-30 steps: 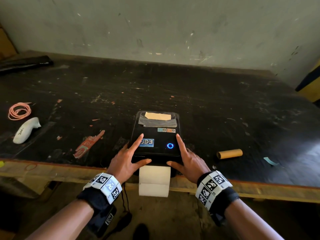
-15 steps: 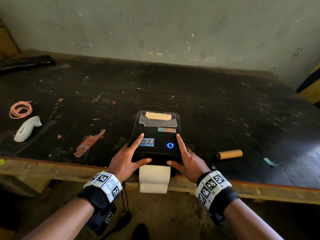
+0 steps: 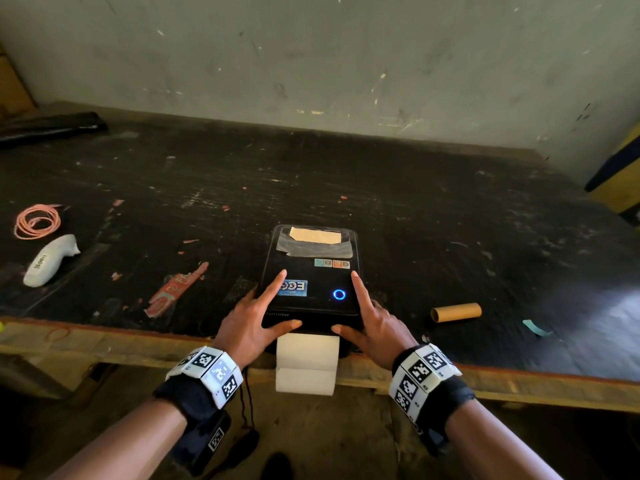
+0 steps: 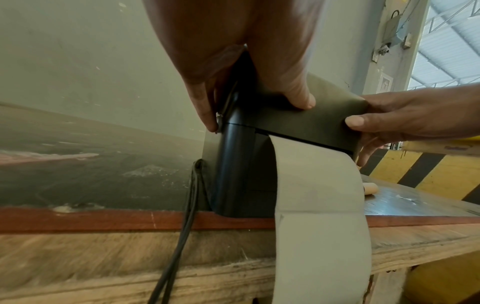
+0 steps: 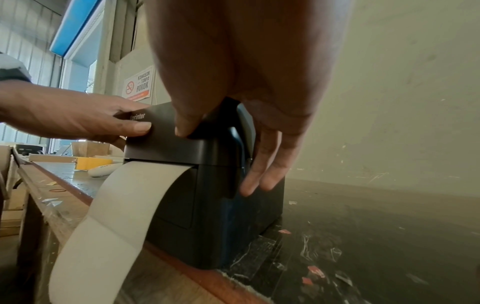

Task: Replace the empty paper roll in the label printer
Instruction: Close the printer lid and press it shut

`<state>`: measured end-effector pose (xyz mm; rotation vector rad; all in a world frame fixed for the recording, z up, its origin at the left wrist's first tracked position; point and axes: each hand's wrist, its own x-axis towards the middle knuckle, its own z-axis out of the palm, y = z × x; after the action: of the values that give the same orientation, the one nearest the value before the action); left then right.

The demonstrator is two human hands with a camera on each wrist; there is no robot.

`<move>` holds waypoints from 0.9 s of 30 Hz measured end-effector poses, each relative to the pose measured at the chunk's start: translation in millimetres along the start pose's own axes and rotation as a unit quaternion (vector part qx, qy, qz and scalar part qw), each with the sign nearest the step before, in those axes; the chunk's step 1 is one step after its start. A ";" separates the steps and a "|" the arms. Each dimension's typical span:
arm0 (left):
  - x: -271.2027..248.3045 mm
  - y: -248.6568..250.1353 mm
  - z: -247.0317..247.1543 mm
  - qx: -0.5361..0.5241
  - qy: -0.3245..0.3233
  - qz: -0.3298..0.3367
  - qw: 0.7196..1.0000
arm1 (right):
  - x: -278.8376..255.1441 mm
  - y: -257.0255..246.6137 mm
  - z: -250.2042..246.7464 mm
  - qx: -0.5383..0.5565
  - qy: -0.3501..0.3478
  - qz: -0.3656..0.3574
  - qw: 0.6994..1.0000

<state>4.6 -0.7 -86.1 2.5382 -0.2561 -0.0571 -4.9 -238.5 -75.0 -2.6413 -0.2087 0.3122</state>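
The black label printer (image 3: 322, 282) stands at the table's front edge with its lid down and a blue ring light on. A white label paper strip (image 3: 306, 362) hangs from its front slot over the edge, as the left wrist view (image 4: 319, 205) and right wrist view (image 5: 124, 205) also show. My left hand (image 3: 270, 306) presses the lid's left side, index finger straight on top, thumb on the front lip. My right hand (image 3: 363, 313) mirrors it on the right, with fingers (image 5: 262, 174) down the side. The empty brown cardboard core (image 3: 455, 312) lies on the table to the right.
On the far left of the black table lie a white hand-held device (image 3: 48, 261) and a pink cord coil (image 3: 36, 221). A red wrapper (image 3: 173, 292) lies left of the printer. A black cable (image 4: 187, 226) drops over the wooden edge. A wall closes the back.
Both hands stay in the same place on the printer lid. The hanging paper strip's lower end sways slightly.
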 end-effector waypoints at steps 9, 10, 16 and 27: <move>-0.8 1.4 -0.4 0.000 -0.003 -0.010 1.000 | 0.2 0.5 1.2 0.011 0.004 0.004 1.000; -1.3 1.8 -0.7 -0.003 -0.004 -0.011 1.000 | 0.0 -0.1 1.3 0.011 0.006 0.004 1.000; -0.7 1.6 0.2 -0.004 -0.002 -0.012 1.000 | 0.2 -0.7 1.9 0.009 0.008 0.006 1.000; -0.9 -0.3 0.5 -0.010 -0.006 -0.014 1.000 | 0.9 -0.9 0.7 0.003 0.002 0.005 1.000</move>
<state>3.7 -0.6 -86.7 2.5219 -0.2232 -0.0849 -4.3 -237.2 -75.3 -2.6387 -0.1921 0.3098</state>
